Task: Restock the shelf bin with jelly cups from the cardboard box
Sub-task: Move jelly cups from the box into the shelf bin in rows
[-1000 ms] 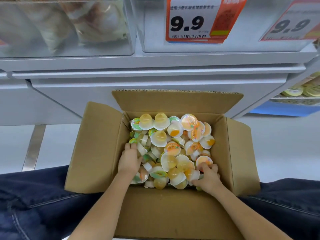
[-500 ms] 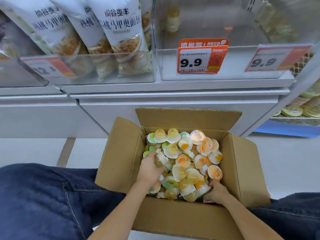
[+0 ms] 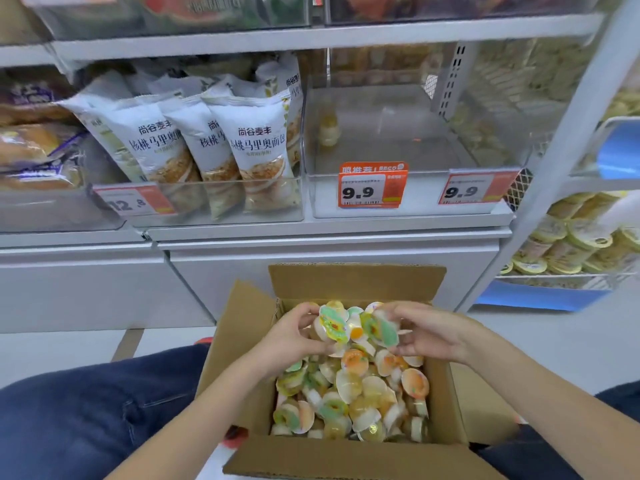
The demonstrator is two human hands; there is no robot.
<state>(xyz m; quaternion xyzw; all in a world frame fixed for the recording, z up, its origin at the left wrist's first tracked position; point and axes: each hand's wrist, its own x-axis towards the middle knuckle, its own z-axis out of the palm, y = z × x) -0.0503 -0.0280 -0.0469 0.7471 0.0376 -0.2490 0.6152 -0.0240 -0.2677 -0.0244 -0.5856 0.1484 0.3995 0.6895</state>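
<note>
Above the cardboard box, both hands' fingers holding jelly cups, shelf bin behind, bread bags beside it

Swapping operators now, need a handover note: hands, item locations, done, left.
Left hand and right hand together hold a bunch of small clear plastic jelly cups above the open brown cardboard box.
The box is mostly full of cups.
The clear plastic shelf bin behind the 9.9 tag holds one cup at its back left.
Done: handful lifted.
Left: move it into the bin, repeat.
</note>
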